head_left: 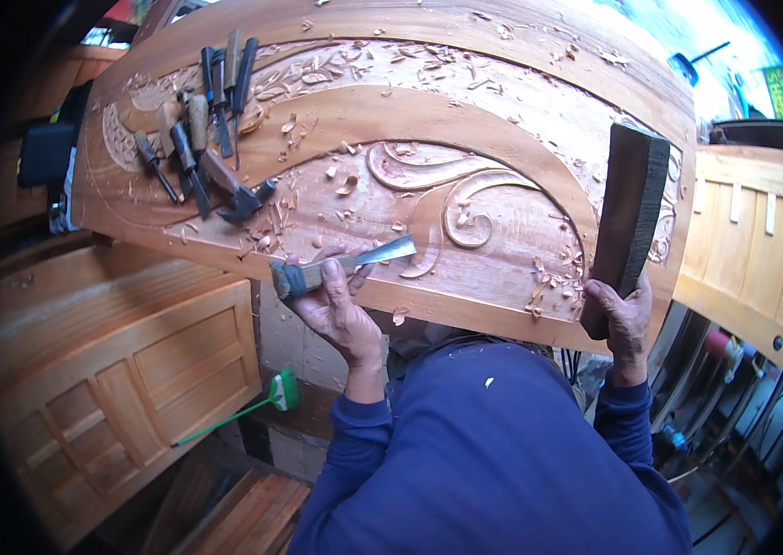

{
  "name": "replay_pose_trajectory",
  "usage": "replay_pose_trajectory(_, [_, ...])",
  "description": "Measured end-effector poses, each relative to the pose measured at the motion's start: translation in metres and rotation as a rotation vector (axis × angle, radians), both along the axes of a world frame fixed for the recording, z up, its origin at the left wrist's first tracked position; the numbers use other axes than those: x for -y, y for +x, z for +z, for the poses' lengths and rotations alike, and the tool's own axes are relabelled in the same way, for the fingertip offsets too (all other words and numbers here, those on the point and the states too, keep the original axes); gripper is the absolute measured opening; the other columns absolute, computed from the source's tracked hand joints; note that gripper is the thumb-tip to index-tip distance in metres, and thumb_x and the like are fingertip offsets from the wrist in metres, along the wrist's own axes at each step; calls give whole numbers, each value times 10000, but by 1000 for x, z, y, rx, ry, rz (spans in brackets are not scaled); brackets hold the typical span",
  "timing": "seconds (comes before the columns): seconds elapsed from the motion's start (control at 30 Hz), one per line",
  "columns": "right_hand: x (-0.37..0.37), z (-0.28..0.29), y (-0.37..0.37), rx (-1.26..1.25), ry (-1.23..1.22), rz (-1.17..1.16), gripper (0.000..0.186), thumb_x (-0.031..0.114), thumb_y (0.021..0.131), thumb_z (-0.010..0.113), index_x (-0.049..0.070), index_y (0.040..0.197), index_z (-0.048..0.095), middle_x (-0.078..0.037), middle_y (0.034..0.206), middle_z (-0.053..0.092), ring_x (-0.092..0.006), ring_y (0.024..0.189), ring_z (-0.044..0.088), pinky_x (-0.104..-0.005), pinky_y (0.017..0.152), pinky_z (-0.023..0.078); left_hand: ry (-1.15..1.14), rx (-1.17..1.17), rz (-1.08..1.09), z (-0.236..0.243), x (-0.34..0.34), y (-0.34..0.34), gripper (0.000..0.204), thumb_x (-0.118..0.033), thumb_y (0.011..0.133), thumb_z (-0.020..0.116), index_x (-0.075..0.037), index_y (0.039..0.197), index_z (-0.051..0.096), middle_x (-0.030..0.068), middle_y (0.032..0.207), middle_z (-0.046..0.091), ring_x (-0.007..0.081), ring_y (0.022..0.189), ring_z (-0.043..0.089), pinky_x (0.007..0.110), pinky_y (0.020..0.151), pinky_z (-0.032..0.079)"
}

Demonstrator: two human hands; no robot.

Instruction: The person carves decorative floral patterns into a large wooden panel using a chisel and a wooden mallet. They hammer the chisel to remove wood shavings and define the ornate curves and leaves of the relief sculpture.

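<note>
My left hand (341, 310) is closed round the wooden handle of a chisel (384, 252), just over the near edge of a carved wooden panel (540, 176). Its flat steel blade points right, and dark wrapping covers the handle's butt. In my right hand (626, 319) is a long dark block (630, 208), gripped at its lower end and standing roughly upright over the panel's right side. Between the hands, a carved scroll (470, 208) curls in relief, with wood shavings (553, 282) scattered around it.
Several chisels (186, 153) and a hammer (245, 201) lie on the panel's left part. Panelled wooden doors (179, 361) lean at the left, near a green broom (282, 390). Another pale wooden door (752, 231) stands at the right, above several long-handled items.
</note>
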State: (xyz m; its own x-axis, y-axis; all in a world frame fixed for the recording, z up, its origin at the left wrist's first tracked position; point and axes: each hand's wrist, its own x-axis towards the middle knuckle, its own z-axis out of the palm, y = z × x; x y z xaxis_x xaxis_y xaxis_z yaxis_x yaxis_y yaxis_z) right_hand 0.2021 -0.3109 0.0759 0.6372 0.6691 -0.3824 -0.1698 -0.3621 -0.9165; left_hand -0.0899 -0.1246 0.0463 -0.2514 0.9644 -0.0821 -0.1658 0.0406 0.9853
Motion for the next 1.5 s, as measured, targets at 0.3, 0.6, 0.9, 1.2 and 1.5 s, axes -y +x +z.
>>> replay_pose_trajectory(0.3, [-53,22,2,-37,75,267,726,-58,816,812,47,1441,458,-75,1019,677,-118,793,655,-266,651,533,8,179,205,5,8,32,394,-177,1042,670,-113,1365,454,162,1273,681,302,1076,746,366,817,691])
replay_pose_trajectory(0.6, [-121,58,-9,53,262,443,929,-42,763,865,19,1570,410,-121,1453,573,-208,1344,541,-380,1119,443,-14,295,221,-12,10,57,344,-171,1027,696,-105,1282,475,148,1197,718,282,1048,753,359,821,684])
replay_pose_trajectory(0.9, [-188,100,-52,195,551,594,951,11,724,942,10,1531,440,-164,1258,694,-239,1140,690,-372,950,571,-8,344,193,-18,7,53,354,-170,1010,726,-103,1265,489,122,1139,706,252,1034,740,373,844,673])
replay_pose_trajectory(1.2, [-294,107,-121,1083,793,1312,650,131,864,791,242,1478,611,-116,1238,709,-310,929,736,-409,709,598,29,104,184,-74,7,38,497,-70,1030,681,-40,1446,411,124,1248,622,200,1135,658,321,975,554])
replay_pose_trajectory(1.5, [-313,125,-146,1411,801,1443,179,249,992,649,168,1090,775,-33,879,684,-220,831,726,-349,697,604,-54,390,-20,-14,-9,41,334,-17,1021,668,-47,1278,456,123,1183,661,208,1107,679,367,954,613])
